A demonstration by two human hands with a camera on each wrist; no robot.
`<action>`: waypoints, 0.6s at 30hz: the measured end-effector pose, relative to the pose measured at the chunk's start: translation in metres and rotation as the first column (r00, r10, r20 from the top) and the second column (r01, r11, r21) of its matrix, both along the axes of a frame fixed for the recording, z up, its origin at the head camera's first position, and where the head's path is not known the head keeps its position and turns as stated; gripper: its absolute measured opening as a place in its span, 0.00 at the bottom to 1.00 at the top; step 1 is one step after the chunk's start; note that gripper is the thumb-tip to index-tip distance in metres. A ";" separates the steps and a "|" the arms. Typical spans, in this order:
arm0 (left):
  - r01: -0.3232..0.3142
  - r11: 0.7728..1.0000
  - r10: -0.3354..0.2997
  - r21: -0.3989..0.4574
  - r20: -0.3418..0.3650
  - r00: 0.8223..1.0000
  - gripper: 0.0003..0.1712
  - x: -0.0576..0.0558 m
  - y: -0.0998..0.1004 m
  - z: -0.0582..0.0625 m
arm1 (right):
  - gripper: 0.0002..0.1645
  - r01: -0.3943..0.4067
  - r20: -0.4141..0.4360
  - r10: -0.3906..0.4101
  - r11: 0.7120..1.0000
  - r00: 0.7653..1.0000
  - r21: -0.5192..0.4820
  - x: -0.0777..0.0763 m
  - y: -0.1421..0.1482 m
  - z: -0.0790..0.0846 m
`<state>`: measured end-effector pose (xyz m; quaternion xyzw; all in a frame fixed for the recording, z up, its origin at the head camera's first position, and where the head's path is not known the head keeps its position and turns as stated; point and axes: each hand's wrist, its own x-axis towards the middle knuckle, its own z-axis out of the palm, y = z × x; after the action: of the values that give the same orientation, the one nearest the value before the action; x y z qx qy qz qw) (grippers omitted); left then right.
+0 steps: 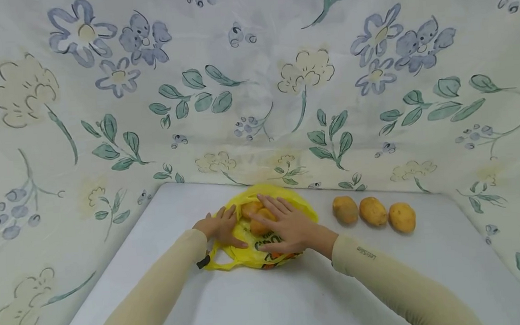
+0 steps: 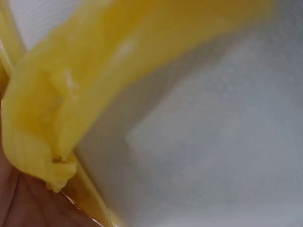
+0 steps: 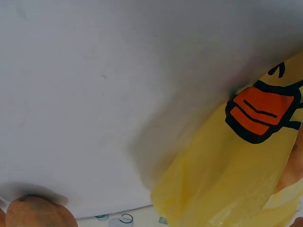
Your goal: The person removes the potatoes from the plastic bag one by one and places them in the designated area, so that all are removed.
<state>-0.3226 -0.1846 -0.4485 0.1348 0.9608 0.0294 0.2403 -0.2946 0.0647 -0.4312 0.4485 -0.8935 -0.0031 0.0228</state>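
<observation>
The right hand (image 1: 294,229), with its fingers straight and spread, was over two potatoes (image 1: 262,224) in the mouth of a yellow plastic bag (image 1: 250,256), while the left hand (image 1: 223,229), its fingers extended and its thumb apart, touched the left side of this bag without gripping it. The bag lay on the white table (image 1: 270,303), and to its right three more potatoes (image 1: 373,211) lay in a row, near the flowered cloth (image 1: 256,107) behind.
</observation>
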 end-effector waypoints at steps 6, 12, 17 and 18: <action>0.012 1.000 -0.012 -0.002 -0.009 1.000 0.67 0.000 -0.001 -0.002 | 0.49 0.014 0.051 -0.015 1.000 0.999 0.022 -0.002 -0.006 -0.004; 0.011 1.000 -0.011 -0.008 -0.006 1.000 0.68 -0.001 -0.001 -0.002 | 0.52 0.050 0.122 -0.052 0.999 0.991 0.020 -0.007 -0.010 -0.007; 0.012 1.000 -0.012 -0.005 -0.005 1.000 0.68 -0.001 0.000 -0.001 | 0.56 0.082 0.150 -0.084 0.996 0.985 0.017 -0.013 -0.013 -0.007; 0.015 1.000 -0.015 -0.005 -0.006 1.000 0.68 -0.001 0.000 -0.001 | 0.57 0.089 0.153 -0.091 0.996 0.984 0.021 -0.014 -0.014 -0.007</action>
<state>-0.3241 -0.1842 -0.4495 0.1416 0.9606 0.0246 0.2379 -0.3091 0.0509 -0.4383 0.4067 -0.9119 0.0242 -0.0495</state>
